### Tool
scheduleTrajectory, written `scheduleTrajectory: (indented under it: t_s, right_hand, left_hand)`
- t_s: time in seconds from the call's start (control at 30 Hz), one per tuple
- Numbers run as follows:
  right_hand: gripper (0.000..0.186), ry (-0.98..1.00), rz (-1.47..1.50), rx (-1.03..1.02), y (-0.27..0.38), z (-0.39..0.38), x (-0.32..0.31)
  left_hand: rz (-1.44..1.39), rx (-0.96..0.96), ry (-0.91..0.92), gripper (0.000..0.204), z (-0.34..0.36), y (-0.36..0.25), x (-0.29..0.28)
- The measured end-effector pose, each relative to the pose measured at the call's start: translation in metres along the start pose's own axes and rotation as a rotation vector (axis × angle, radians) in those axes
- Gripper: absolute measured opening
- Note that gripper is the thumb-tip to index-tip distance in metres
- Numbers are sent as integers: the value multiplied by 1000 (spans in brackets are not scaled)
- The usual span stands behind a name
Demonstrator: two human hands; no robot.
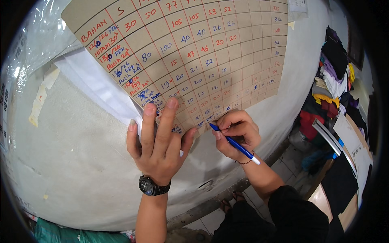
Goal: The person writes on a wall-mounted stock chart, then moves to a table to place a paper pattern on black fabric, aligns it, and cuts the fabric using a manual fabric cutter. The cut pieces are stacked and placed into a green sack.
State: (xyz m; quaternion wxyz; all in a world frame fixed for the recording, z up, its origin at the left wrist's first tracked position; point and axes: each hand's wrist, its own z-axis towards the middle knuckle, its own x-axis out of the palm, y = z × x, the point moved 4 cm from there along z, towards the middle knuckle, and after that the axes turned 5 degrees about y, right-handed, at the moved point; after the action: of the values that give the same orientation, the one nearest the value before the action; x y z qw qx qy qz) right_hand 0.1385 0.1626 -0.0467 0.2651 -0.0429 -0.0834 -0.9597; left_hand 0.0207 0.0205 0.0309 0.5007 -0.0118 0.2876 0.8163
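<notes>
The card (251, 52), stiff, brown and matte, lies aslant on the table (85, 154), ruled into a grid of thin lines and filled with red and blue handwriting. The left hand (158, 150) lies over its lower left edge, grasping nothing, fingers spread and fingertips pressing down. The right hand (241, 135) grips the pen (239, 147), a slim blue plastic rod with a white end, its tip at the card's lower rows. A black link watch (152, 186) with a round dial circles the left wrist; a thin beaded bracelet (245, 161) circles the right. Partly under the card runs a smooth white strip (97, 87), probably folded cloth, though its hidden part makes this unsure. The tabletop is pale and scuffed, with peeling tape (41, 97). Clear, wrinkled plastic (36, 36) glistens at upper left. At right, soft crumpled clothes (334, 77) are heaped in mixed colours.
</notes>
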Motion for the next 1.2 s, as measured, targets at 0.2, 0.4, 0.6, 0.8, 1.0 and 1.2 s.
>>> scheduleTrajectory:
  t_s: [0.2,0.4,0.6,0.8,1.0,1.2]
  right_hand:
    - [25,0,-10,0,-2,3,0]
    - [25,-43,-15,5,-5,1,1]
    - [27,-8,-25,-11,-5,2,-1]
    - [26,-69,19,17,-8,1,-3]
    - [26,-63,21,35,-8,2,-2]
    - [26,-95,7,25,-8,2,-1]
  left_hand:
    - [-4,-1,-11,45,0,0,1]
    - [-5,-4,-21,45,-1,0,1]
    - [-2,-9,-22,46,-1,0,2]
    - [-8,-9,-27,46,-2,0,3]
    - [-10,-8,-29,46,-2,0,4]
    - [-14,-9,-31,46,-2,0,3]
